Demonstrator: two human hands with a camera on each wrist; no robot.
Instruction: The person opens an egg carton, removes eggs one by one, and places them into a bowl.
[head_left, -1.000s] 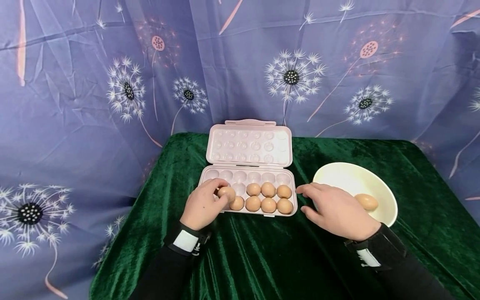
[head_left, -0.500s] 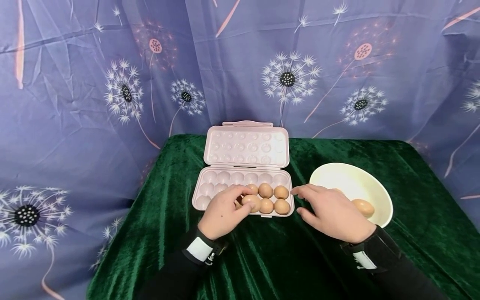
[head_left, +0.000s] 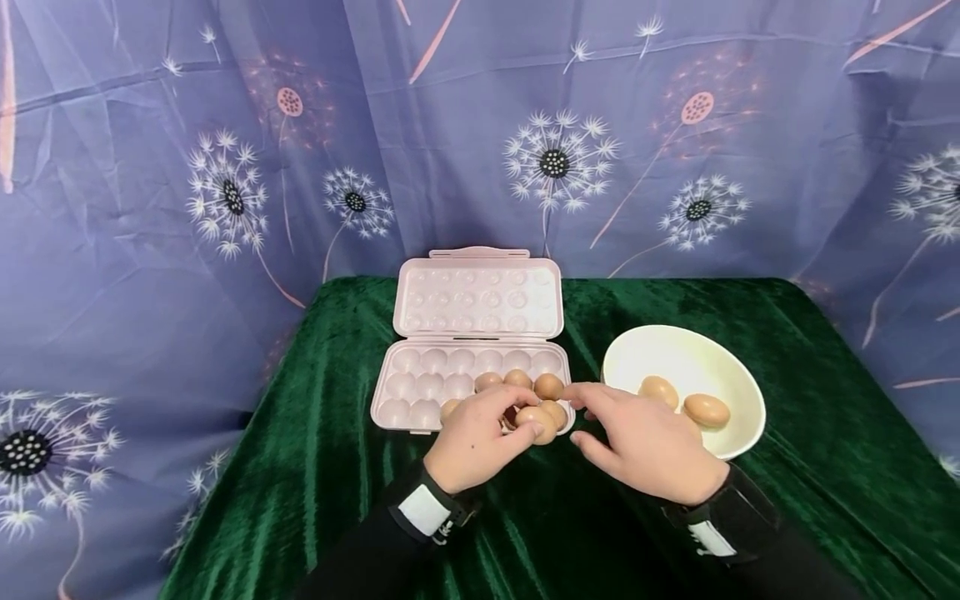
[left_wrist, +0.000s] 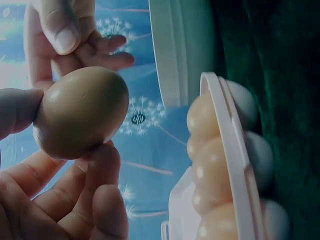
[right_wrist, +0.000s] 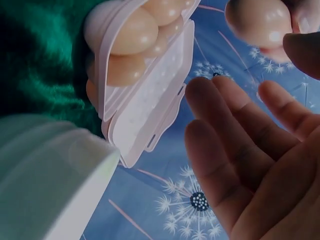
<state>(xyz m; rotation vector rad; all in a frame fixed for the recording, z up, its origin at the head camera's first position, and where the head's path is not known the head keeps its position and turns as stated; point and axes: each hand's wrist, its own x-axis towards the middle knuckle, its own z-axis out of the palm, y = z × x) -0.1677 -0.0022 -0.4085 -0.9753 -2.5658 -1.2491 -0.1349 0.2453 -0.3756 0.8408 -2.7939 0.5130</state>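
One egg (left_wrist: 82, 112) is pinched, not palmed, in L grip (head_left: 478, 437), prob. to spare its shell, above front edge of egg box (head_left: 430, 386), whose lid (head_left: 480, 300) is folded back, presumably for access, while R grip (head_left: 651, 443) is held wide & empty alongside.

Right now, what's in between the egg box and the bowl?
Green cloth shows between the box and the bowl in the head view, and the right hand covers part of that gap.

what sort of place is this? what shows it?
Probably a staged tabletop set, likely indoors: dandelion-print fabric hanging behind, green velvety cloth spread under an egg carton and bowl.
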